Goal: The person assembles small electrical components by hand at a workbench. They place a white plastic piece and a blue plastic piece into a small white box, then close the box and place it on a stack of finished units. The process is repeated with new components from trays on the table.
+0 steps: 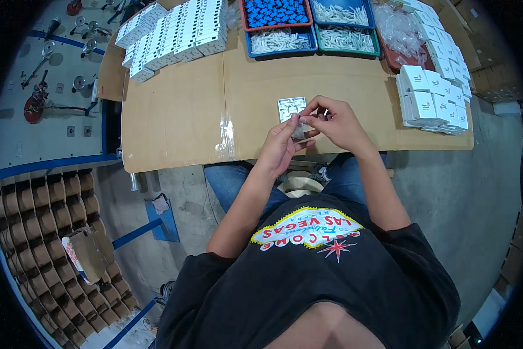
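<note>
Over the table's near edge, both my hands meet at a small clear plastic bag (pixel 299 133). My left hand (pixel 278 149) pinches it from the left, with thumb and fingertips near its top. From the right, the bent fingers of my right hand (pixel 338 123) close at the bag's upper edge. What lies inside the bag is too small to make out. Just beyond my fingers, a white square plate (pixel 290 105) with cut-outs lies on the cardboard, partly hidden by my hands.
Cardboard (pixel 174 125) covers the table. At the back are a red tray (pixel 245 20) of blue plugs, a blue tray (pixel 314 45) and a green tray (pixel 379 51) of white pieces, and clear bags (pixel 398 29). White units (pixel 180 43) stand left; white boxes (pixel 421 107) are stacked right.
</note>
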Motion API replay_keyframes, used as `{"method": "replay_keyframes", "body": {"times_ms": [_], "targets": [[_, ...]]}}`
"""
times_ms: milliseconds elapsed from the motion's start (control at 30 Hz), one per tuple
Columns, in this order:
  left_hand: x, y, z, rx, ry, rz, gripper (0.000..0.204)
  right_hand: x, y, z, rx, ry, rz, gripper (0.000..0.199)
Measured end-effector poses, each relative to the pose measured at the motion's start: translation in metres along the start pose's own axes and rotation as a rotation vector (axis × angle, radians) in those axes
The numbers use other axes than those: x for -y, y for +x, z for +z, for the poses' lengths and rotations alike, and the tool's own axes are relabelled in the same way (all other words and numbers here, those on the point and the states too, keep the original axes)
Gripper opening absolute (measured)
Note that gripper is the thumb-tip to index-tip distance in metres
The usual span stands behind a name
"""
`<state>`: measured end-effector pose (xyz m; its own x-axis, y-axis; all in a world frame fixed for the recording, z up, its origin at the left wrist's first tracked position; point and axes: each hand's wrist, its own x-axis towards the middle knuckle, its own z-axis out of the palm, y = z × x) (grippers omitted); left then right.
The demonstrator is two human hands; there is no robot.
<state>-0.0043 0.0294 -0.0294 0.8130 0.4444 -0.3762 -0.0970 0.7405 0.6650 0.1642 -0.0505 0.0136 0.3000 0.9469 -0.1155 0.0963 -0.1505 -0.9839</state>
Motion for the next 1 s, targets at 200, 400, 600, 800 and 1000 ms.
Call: {"method": "replay_keyframes", "body": {"times_ms": [200, 400, 600, 800, 1000], "targets": [[0.005, 0.002, -0.003, -0.056, 0.036, 0.045, 0.051, 0.004, -0.002, 0.008, -0.001, -0.183, -0.253, 0.015], [-0.001, -0.002, -0.001, -0.058, 0.060, 0.081, 0.054, 0.003, -0.002, -0.004, 0.105, -0.329, -0.101, 0.014], [0.000, -0.002, -0.001, -0.115, 0.245, 0.110, 0.042, -0.005, -0.001, -0.013, 0.100, -0.187, -0.013, 0.012], [0.010, 0.002, -0.015, -0.115, 0.404, 0.260, 0.017, 0.003, -0.005, -0.026, 0.148, -0.229, -0.018, 0.012], [0.007, 0.003, -0.008, -0.078, 0.484, 0.298, 0.012, -0.005, -0.007, -0.024, 0.133, -0.192, -0.040, 0.012]]}}
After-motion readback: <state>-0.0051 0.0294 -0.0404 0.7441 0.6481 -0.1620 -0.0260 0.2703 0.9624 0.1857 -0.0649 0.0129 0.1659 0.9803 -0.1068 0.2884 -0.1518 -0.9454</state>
